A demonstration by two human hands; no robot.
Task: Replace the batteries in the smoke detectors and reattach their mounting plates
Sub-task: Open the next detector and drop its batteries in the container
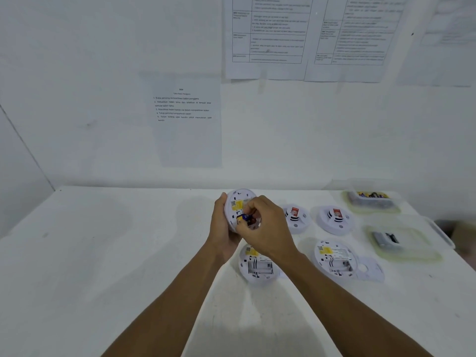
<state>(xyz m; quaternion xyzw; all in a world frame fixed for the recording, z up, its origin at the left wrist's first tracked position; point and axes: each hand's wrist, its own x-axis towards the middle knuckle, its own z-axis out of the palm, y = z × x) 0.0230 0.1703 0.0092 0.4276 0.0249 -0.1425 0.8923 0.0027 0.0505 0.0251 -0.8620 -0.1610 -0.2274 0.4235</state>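
Note:
My left hand (221, 228) grips a white smoke detector (238, 202) by its rim, back side toward me, raised over the table. My right hand (265, 228) pinches a blue and yellow battery (244, 218) at the detector's battery bay. Two more detectors lie on their faces with open backs, one (257, 266) below my hands and one (334, 258) to the right. A loose mounting plate (371, 270) lies beside the right one. Two detectors (296, 219) (334, 219) rest face up behind them.
A clear tub (371, 199) holding several batteries stands at the back right. Another clear tub (401, 240) with grey cells sits near the table's right edge. Printed sheets (188, 119) hang on the wall behind the white table (103, 253).

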